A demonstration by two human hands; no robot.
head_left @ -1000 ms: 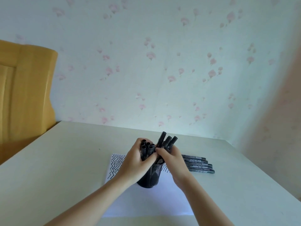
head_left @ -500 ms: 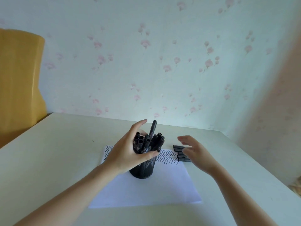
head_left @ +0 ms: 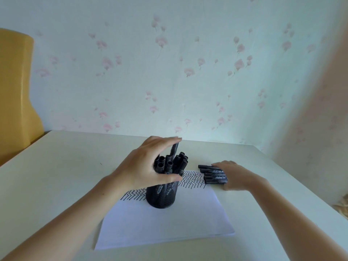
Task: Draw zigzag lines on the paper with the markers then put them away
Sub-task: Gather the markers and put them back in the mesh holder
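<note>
1. Floral wallpaper (head_left: 169, 72) backs the pale table (head_left: 56, 176) I work at; a yellow chair (head_left: 15, 91) stands at its far left.
2. White paper (head_left: 160, 223) lies on the table, zigzag lines (head_left: 192, 179) across its far end.
3. On the paper stands a black mesh holder (head_left: 162, 194) full of upright markers (head_left: 169, 162).
4. My left hand (head_left: 146, 166) cups the bundle, fingers spread over the tallest marker's top, thumb at the holder's rim.
5. My right hand (head_left: 235, 174) lies flat, fingers straight, on a row of loose markers (head_left: 212, 175) beside the paper's far right corner.
</note>
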